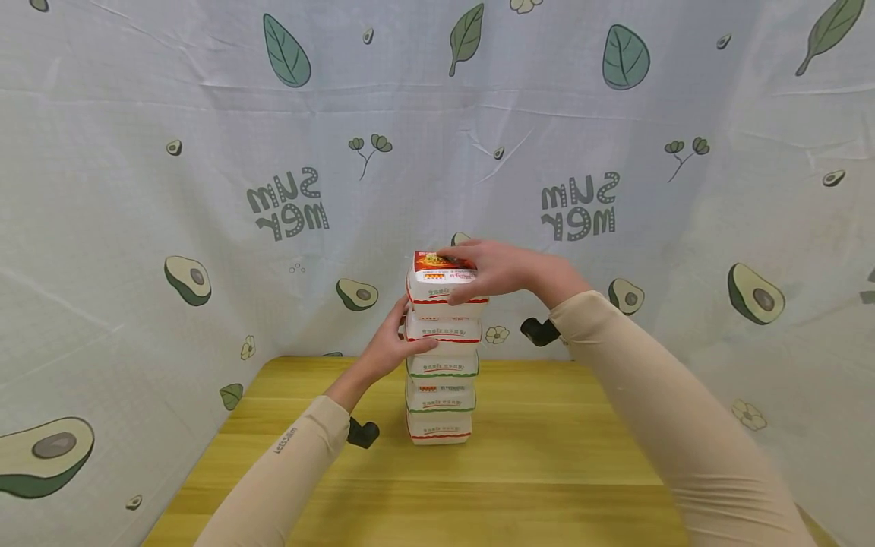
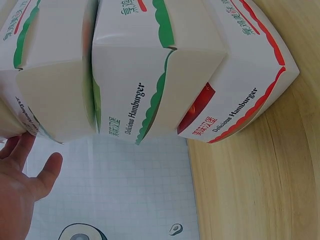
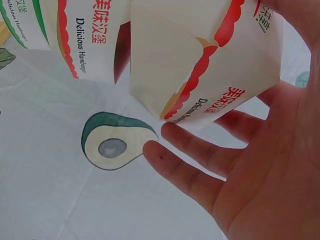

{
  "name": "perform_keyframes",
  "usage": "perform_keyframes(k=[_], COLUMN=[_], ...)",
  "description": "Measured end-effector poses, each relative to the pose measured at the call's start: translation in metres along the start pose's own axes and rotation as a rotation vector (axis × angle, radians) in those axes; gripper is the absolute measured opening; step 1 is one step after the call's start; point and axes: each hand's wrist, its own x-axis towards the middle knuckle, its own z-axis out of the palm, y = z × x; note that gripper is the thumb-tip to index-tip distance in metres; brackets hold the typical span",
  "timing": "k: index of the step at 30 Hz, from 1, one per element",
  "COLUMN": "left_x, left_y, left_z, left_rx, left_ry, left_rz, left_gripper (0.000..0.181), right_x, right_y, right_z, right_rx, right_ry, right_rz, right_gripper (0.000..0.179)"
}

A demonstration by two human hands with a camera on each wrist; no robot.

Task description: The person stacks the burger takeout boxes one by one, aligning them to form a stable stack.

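Several white paper hamburger boxes stand in one tall stack. My right hand (image 1: pixel 502 267) grips the top hamburger box (image 1: pixel 425 287), with the thumb at its front and fingers over its red printed lid. In the right wrist view this box (image 3: pixel 240 55) sits between thumb and fingers, angled against the one below. My left hand (image 1: pixel 390 348) touches the left side of the second box from the top (image 1: pixel 451 332), its thumb stretched along the front. In the left wrist view the left hand's fingers (image 2: pixel 22 150) reach a box's edge. Whether the top box rests fully on the stack, I cannot tell.
The stack's lowest box (image 1: pixel 440 429) stands on a yellow wood-grain table (image 1: pixel 547 448). Behind the table hangs a pale cloth (image 1: pixel 424 182) printed with avocados and leaves. Dark wrist devices (image 1: pixel 362 433) project from the sleeves.
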Motion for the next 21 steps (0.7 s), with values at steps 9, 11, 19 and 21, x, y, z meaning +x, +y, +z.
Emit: perform_keyframes(k=[9, 11, 19, 21], left_x=[-0.0015, -0.0018, -0.0024, -0.0024], left_y=[0.0017, 0.0021, 0.003, 0.0028], left_z=[0.0013, 0.0013, 0.0019, 0.0019], left_rx=[0.0, 0.004, 0.012, 0.015], left_ry=[0.003, 0.004, 0.007, 0.007], left_rz=[0.01, 0.01, 0.015, 0.018], left_gripper=[0.089, 0.089, 0.089, 0.089], right_x=[0.0004, 0.0006, -0.0001, 0.0], right_y=[-0.0019, -0.0019, -0.0009, -0.0002], right_z=[0.0006, 0.0007, 0.0015, 0.0019], right_rx=[-0.018, -0.012, 0.002, 0.005], right_ry=[-0.019, -0.021, -0.025, -0.022], right_rz=[0.011, 0.017, 0.015, 0.007], right_gripper=[0.083, 0.084, 0.084, 0.084])
